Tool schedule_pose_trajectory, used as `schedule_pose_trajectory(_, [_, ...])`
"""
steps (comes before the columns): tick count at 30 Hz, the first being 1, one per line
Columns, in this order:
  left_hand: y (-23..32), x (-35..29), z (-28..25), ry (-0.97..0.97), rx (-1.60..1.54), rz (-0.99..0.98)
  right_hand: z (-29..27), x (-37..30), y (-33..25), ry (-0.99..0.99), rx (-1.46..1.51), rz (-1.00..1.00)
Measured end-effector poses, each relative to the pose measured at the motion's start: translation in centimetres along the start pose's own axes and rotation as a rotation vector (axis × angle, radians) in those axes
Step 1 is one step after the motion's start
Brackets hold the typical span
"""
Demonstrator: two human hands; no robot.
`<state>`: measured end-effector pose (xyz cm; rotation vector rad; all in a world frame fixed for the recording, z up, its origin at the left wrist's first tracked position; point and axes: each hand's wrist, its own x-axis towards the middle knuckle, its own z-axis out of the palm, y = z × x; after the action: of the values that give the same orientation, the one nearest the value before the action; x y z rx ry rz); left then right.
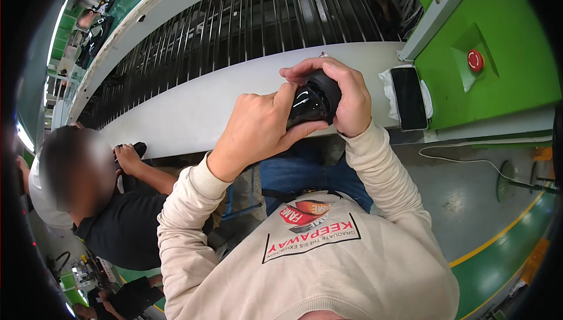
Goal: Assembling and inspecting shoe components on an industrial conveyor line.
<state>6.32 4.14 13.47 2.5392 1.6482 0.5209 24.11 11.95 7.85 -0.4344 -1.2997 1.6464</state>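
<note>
Both my hands are closed around a glossy black shoe-like piece (307, 104) with a matte black rounded end; its exact kind is hard to make out. My left hand (257, 122) grips the glossy side, with the thumb along its lower edge. Around the matte end curls my right hand (353, 96), its fingers over the top. The piece is held tilted above the white ledge of the machine. Much of it is hidden behind my fingers.
Beyond the white ledge (176, 115) run several metal rollers (234, 24). At right, a dark-screened phone (409, 98) lies on white paper beside a green panel with a red emergency button (475, 60). On my left, a co-worker (129, 220) holds a black item (139, 148).
</note>
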Motion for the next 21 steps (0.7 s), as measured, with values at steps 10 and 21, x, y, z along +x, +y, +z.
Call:
schedule_pose_trajectory(10, [0.6,1.0,-0.4,-0.052,0.018,-0.004,-0.4,-0.3,-0.1,-0.038,0.027,-0.033])
schedule_pose_trajectory(21, [1.1,2.1,-0.2,-0.048,0.059,0.048,-1.6,-0.1,-0.8,-0.145,-0.150,-0.067])
